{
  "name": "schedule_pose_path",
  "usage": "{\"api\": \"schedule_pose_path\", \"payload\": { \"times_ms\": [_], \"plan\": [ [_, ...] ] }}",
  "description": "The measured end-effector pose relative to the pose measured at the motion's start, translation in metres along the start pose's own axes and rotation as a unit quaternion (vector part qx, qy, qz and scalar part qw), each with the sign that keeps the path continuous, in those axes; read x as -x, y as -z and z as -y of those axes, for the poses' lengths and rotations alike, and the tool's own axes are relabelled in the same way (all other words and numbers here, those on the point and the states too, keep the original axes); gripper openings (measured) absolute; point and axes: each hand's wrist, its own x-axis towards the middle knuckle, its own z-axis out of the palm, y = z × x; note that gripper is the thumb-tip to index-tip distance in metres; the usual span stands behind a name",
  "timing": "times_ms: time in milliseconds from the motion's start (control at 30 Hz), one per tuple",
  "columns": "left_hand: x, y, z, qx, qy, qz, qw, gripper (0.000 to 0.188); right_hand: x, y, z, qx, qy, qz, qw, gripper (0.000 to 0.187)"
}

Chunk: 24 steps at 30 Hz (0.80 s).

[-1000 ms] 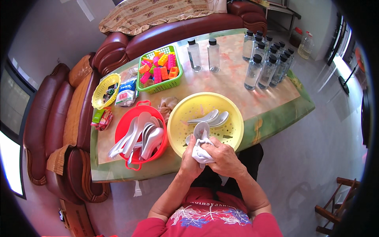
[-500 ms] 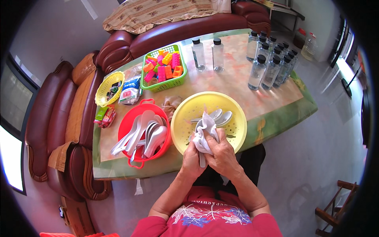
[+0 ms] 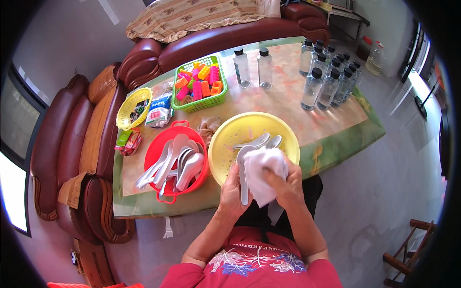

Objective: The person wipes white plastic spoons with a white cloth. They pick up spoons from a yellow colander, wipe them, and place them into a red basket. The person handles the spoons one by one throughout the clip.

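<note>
One spoon [image 3: 243, 185] and one cloth [image 3: 259, 185], both in hand at the near side of the colander [image 3: 223, 149].
Left hand [image 3: 234, 193] is partly curled, holding the spoon by its handle, head end up; right hand [image 3: 287, 185] is bunched round the soft white cloth, fingertips too buried to tell how tight. At least two more spoons [image 3: 257, 140] lie in the colander, which is round, yellow and full of little holes. Red tub [image 3: 205, 165] just left of it has two loop handles and a heap of glossy spoons, too overlapped to count. Two bottles [image 3: 241, 69] stand past the colander's far rim, with a dozen or so black-capped others off to its far right. Wide stretch of stone-look table [image 3: 297, 113] between, but the colander's near rim sits close to the green edge.
</note>
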Motion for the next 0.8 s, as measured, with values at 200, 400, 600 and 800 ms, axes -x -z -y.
{"api": "schedule_pose_path", "payload": {
  "times_ms": [200,400,600,800],
  "plan": [
    [0.004,0.0,0.002,0.015,-0.034,0.092,0.995,0.044,-0.019,-0.022,-0.039,0.238,0.244,-0.118,0.933,0.047],
    [0.006,-0.009,0.001,-0.066,-0.061,0.003,0.996,0.048,-0.007,-0.023,-0.036,0.408,0.26,0.028,0.874,0.051],
    [0.004,0.012,0.004,-0.078,-0.054,-0.053,0.994,0.046,0.004,-0.011,-0.032,0.419,0.188,0.112,0.881,0.049],
    [0.001,0.021,-0.005,0.002,0.001,0.055,0.999,0.042,0.009,-0.008,-0.029,0.244,0.07,0.112,0.961,0.044]
  ]
}}
